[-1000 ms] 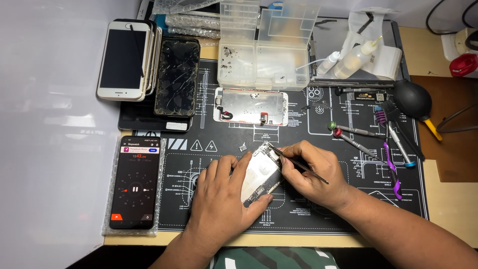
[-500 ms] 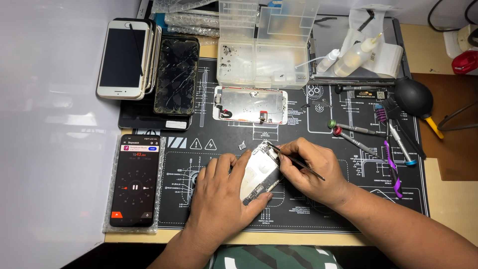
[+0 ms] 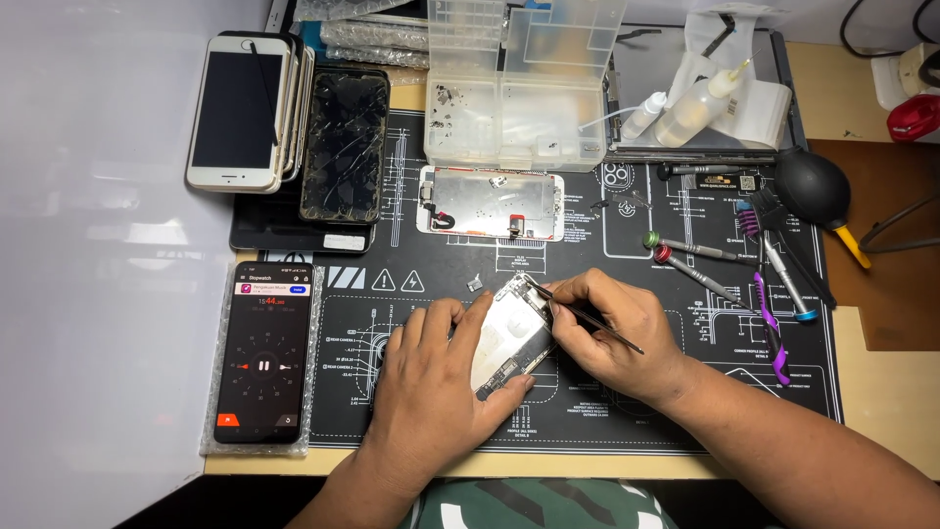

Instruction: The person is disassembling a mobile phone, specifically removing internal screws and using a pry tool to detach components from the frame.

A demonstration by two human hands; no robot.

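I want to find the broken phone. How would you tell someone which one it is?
Start at the black work mat and look to its top left corner, where a pile of phones lies. Right of the white phone is the cracked phone. Its dark glass alone is covered in cracks.

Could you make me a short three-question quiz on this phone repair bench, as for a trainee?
1. True or false: the right hand holds thin black tweezers against the opened phone.
2. What steadies the opened phone on the black mat?
A. a clamp
B. the left hand
C. a screwdriver
3. Fill in: the phone showing a stopwatch lies to the ___ of the left hand.

Key
1. True: the tweezer tip meets the phone's upper edge.
2. B: its fingers rest on the phone and its thumb hooks the lower edge.
3. Left, on a bubble-wrap sheet by the mat's edge.
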